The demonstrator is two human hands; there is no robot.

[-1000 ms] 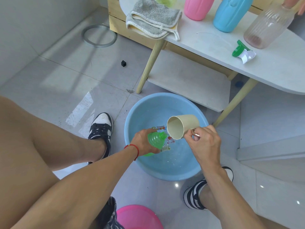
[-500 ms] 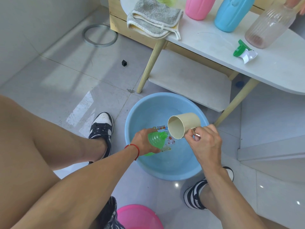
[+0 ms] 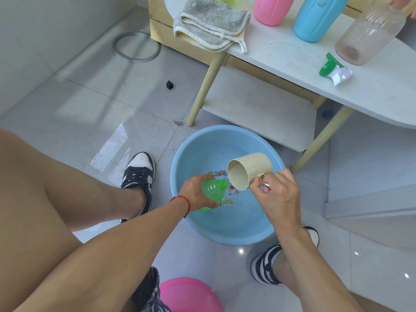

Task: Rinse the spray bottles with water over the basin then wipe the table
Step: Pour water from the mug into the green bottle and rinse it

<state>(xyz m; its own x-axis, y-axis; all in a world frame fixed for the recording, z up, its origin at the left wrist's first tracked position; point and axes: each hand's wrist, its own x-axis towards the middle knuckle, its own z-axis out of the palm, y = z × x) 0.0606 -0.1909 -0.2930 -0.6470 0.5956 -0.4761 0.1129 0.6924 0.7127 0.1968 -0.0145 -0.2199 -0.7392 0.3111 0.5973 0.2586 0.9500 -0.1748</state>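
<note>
green spray bottle [image 3: 212, 192] is over the blue basin [image 3: 225, 230], held in the left hand [image 3: 198, 192], whose fingers wrap round its body. its cap is off and it's tilted so the open neck points up and right, toward the beige cup [image 3: 248, 171]. the right hand [image 3: 278, 194] grips that cup by the handle, tipped on its side with the mouth facing left, its lower rim just beside the bottle neck. can't see a stream of water, too small to tell. so the whole move hangs on one thing: the cup lip has to sit right above that narrow opening, and the bottle's long axis runs from lower left to upper right, straight at it. my guess is it's mid fill for the rinse. the green trigger head [image 3: 333, 69] lies up on the worktop [image 3: 281, 57], with the grey cloth [image 3: 211, 25] there for the wiping.
</note>
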